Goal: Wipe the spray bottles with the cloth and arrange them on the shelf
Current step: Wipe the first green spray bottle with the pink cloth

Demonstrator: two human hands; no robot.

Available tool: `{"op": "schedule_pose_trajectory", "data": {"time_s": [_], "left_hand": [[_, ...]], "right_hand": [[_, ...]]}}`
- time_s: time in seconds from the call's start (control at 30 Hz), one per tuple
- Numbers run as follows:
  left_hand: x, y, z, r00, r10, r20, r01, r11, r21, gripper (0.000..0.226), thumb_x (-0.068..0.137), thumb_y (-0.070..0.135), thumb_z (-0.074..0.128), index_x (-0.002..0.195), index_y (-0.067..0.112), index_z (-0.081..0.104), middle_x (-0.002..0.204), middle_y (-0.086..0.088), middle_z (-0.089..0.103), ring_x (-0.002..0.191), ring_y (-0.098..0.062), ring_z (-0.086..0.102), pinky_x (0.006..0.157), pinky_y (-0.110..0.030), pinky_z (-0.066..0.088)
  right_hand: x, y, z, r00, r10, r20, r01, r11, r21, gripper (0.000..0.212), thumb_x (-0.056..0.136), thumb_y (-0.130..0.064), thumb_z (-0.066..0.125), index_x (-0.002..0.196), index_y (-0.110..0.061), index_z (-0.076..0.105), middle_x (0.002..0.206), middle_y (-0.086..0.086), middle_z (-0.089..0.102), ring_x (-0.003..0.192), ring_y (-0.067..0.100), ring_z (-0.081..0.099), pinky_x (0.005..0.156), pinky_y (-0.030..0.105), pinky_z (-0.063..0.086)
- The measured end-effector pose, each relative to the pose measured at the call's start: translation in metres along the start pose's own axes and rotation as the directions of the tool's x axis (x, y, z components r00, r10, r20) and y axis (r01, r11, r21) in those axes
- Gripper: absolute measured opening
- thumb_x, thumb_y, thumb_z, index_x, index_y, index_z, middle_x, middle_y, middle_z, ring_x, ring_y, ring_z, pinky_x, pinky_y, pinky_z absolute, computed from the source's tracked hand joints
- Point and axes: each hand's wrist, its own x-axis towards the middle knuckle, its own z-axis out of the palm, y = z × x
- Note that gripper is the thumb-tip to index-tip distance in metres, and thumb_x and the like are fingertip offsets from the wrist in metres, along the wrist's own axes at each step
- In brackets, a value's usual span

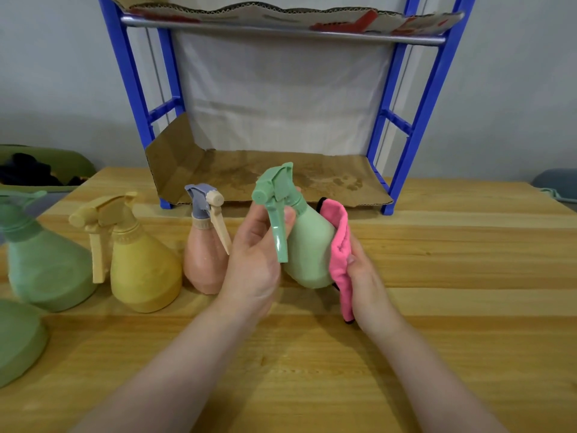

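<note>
My left hand (253, 260) grips a light green spray bottle (309, 245) by its neck and green trigger head, holding it tilted above the table. My right hand (365, 276) holds a pink cloth (338, 245) pressed against the bottle's right side. To the left stand a pink bottle (204, 264) with a grey and beige sprayer, a yellow bottle (140, 260) and a darker green bottle (43, 264). Behind them is the blue shelf (402, 126), its lower level lined with stained cardboard (281, 176).
The wooden table (437, 307) stretches across the view. Another green bottle (18, 342) is cut off at the left edge. The shelf's upper level carries cardboard (281, 14) too. A green bin with dark items (37, 170) sits beyond the table at far left.
</note>
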Motion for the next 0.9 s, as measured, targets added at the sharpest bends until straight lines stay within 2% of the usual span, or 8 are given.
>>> {"op": "schedule_pose_trajectory", "data": {"time_s": [0.07, 0.17, 0.33, 0.5, 0.6, 0.73, 0.8, 0.9], "left_hand": [[0.0, 0.002, 0.0, 1.0, -0.004, 0.026, 0.003, 1.0, 0.026, 0.04, 0.088, 0.032, 0.056, 0.125, 0.017, 0.06, 0.12, 0.007, 0.069, 0.117, -0.007, 0.062, 0.09, -0.016, 0.048], [-0.002, 0.003, -0.001, 0.995, 0.019, 0.098, -0.033, 0.99, 0.138, 0.04, 0.093, 0.03, 0.053, 0.128, 0.012, 0.058, 0.126, -0.001, 0.066, 0.12, -0.01, 0.06, 0.094, -0.019, 0.047], [-0.006, -0.003, 0.0, 0.98, 0.017, 0.201, -0.08, 0.948, 0.308, 0.028, 0.1, 0.034, 0.051, 0.121, 0.023, 0.065, 0.125, -0.005, 0.065, 0.123, -0.019, 0.058, 0.104, -0.032, 0.045], [-0.012, -0.009, 0.002, 0.971, -0.051, 0.233, 0.004, 0.98, 0.2, 0.03, 0.09, 0.039, 0.055, 0.117, 0.032, 0.068, 0.121, -0.003, 0.067, 0.119, -0.018, 0.061, 0.103, -0.034, 0.048], [-0.011, -0.009, 0.001, 0.966, -0.074, 0.247, 0.025, 0.98, 0.197, 0.033, 0.088, 0.042, 0.055, 0.118, 0.033, 0.066, 0.125, -0.001, 0.066, 0.122, -0.015, 0.059, 0.108, -0.034, 0.044], [-0.009, -0.012, 0.005, 0.971, -0.033, 0.236, 0.0, 0.991, 0.135, 0.032, 0.085, 0.039, 0.057, 0.113, 0.05, 0.067, 0.134, 0.005, 0.059, 0.131, -0.009, 0.05, 0.113, -0.03, 0.037], [-0.009, -0.014, 0.008, 0.968, -0.009, 0.252, -0.022, 0.993, 0.118, 0.037, 0.086, 0.032, 0.059, 0.119, 0.047, 0.065, 0.135, 0.011, 0.059, 0.132, -0.005, 0.048, 0.109, -0.025, 0.038], [-0.012, -0.016, 0.015, 0.964, -0.017, 0.266, -0.004, 0.997, 0.078, 0.035, 0.093, 0.022, 0.064, 0.127, 0.024, 0.057, 0.127, 0.011, 0.066, 0.124, -0.005, 0.056, 0.101, -0.021, 0.044]], "right_hand": [[0.002, -0.002, -0.003, 1.0, 0.004, -0.001, -0.004, 1.0, 0.009, 0.054, 0.085, -0.046, 0.037, 0.139, -0.043, 0.033, 0.142, -0.024, 0.047, 0.132, -0.009, 0.042, 0.105, 0.008, 0.034], [0.001, -0.008, -0.003, 0.998, -0.053, 0.034, 0.053, 0.999, -0.008, 0.046, 0.096, -0.032, 0.044, 0.14, -0.036, 0.035, 0.135, -0.028, 0.054, 0.128, -0.003, 0.05, 0.1, 0.011, 0.039], [0.001, -0.01, -0.002, 0.993, -0.114, 0.037, 0.117, 0.99, -0.081, 0.055, 0.091, -0.033, 0.055, 0.144, -0.026, 0.04, 0.134, -0.007, 0.06, 0.124, 0.015, 0.058, 0.101, 0.034, 0.049], [0.001, -0.015, 0.001, 0.993, -0.114, -0.015, 0.112, 0.989, -0.098, 0.049, 0.088, -0.036, 0.062, 0.134, -0.019, 0.051, 0.118, -0.004, 0.068, 0.107, 0.023, 0.067, 0.087, 0.053, 0.054], [0.001, -0.017, 0.005, 0.987, -0.154, -0.056, 0.142, 0.974, -0.178, 0.039, 0.089, -0.039, 0.058, 0.125, -0.027, 0.054, 0.112, -0.008, 0.069, 0.1, 0.017, 0.068, 0.082, 0.046, 0.056], [0.002, -0.018, 0.006, 0.967, -0.191, -0.166, 0.149, 0.961, -0.234, 0.03, 0.089, -0.042, 0.055, 0.119, -0.044, 0.05, 0.11, -0.021, 0.067, 0.1, 0.002, 0.066, 0.083, 0.022, 0.052], [0.002, -0.017, 0.004, 0.944, -0.209, -0.254, 0.14, 0.954, -0.264, 0.029, 0.089, -0.045, 0.055, 0.118, -0.041, 0.052, 0.107, -0.021, 0.067, 0.098, 0.001, 0.065, 0.082, 0.022, 0.052], [0.002, -0.015, 0.006, 0.91, -0.253, -0.328, 0.128, 0.925, -0.358, 0.036, 0.091, -0.049, 0.056, 0.118, -0.026, 0.055, 0.106, -0.009, 0.067, 0.097, 0.011, 0.065, 0.081, 0.037, 0.053]]}}
